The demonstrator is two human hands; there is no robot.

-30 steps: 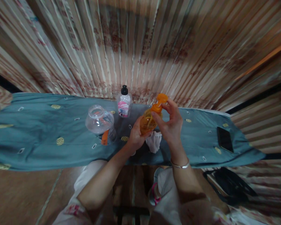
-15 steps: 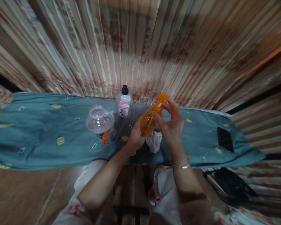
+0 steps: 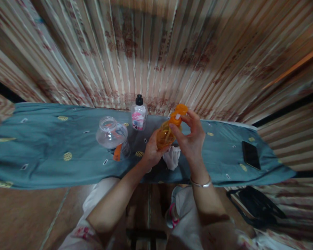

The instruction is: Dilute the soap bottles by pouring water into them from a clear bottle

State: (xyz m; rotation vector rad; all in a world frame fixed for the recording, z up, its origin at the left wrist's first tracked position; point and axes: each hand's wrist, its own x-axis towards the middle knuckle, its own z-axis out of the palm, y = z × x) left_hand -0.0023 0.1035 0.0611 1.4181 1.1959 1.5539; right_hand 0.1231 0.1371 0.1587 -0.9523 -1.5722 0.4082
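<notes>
An orange, see-through bottle with an orange flip-top cap is held tilted over the table, its top leaning to the right. The cap's round lid stands up. My left hand is wrapped round the lower body of the bottle. With thumb and fingers, my right hand grips the cap. A crumpled white cloth or tissue lies just below the bottle. To the left stand a clear wide-mouthed plastic jar with an orange label patch and a clear bottle with a black cap and pink label.
A teal patterned cloth covers the narrow table. A black phone lies at its right end. Behind it hangs a striped curtain. A black bag is on the lower right, beside the table.
Hardly anything differs. Both hands keep their hold on the orange bottle, and the cap's round lid looks very slightly shifted.
</notes>
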